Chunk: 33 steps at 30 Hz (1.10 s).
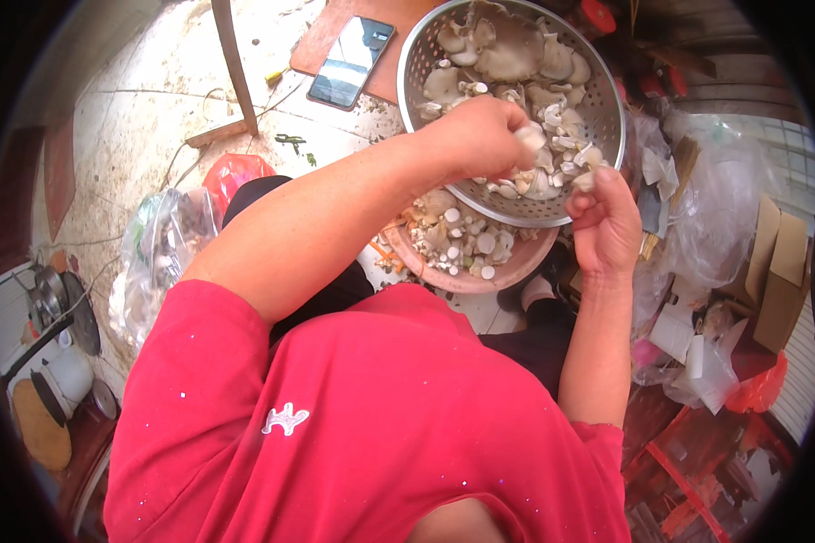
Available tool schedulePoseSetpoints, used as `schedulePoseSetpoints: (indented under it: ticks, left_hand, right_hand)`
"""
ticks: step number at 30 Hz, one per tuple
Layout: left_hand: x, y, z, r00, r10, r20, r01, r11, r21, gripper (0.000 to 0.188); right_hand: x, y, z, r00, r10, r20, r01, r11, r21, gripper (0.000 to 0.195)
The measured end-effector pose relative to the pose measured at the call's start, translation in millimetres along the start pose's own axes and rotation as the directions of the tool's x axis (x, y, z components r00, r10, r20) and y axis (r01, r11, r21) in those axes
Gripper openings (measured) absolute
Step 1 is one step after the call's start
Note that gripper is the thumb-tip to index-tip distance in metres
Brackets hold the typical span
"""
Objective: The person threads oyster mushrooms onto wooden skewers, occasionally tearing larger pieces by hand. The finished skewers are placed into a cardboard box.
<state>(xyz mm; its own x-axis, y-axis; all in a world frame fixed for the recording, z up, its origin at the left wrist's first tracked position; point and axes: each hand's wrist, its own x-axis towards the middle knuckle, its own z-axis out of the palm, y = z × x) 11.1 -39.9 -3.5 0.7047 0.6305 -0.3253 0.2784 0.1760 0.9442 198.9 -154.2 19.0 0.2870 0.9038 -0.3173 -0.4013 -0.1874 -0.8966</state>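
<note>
A perforated metal colander holds oyster mushrooms, large caps towards its far side and smaller torn pieces nearer me. My left hand is over the colander, its fingers closed on a pale mushroom piece; slight blur hides the exact grip. At the colander's near right rim, my right hand pinches another mushroom piece between thumb and fingers. Partly beneath the colander, a reddish basin contains cut mushroom stem ends and scraps.
A phone lies partly on a reddish-brown board. Left are a power strip and a clear plastic bag beside a red one. At right, plastic bags and an open cardboard box crowd together. Dirt marks the tiled floor.
</note>
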Motion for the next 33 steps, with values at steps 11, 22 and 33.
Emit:
schedulePoseSetpoints:
  ticks: [11, 22, 33]
  left_hand:
    - [91.7, -18.1, -74.9, 0.157, 0.801, -0.578, -0.05, 0.591, 0.805, 0.029]
    - [93.2, 1.0, -80.5, 0.79, 0.03, -0.613, -0.102, 0.991, -0.083, 0.019]
    - [-12.7, 33.6, -5.8, 0.953, 0.02, -0.302, -0.192, 0.809, -0.556, 0.015]
  right_hand:
    - [-2.4, 21.3, 9.8, 0.994, 0.097, 0.06, -0.021, 0.67, -0.742, 0.032]
    - [-17.2, 9.4, 11.5, 0.988, 0.04, 0.151, 0.102, 0.566, -0.818, 0.031]
    - [-13.4, -11.0, 22.2, 0.999, -0.036, 0.027, 0.04, 0.982, -0.183, 0.036]
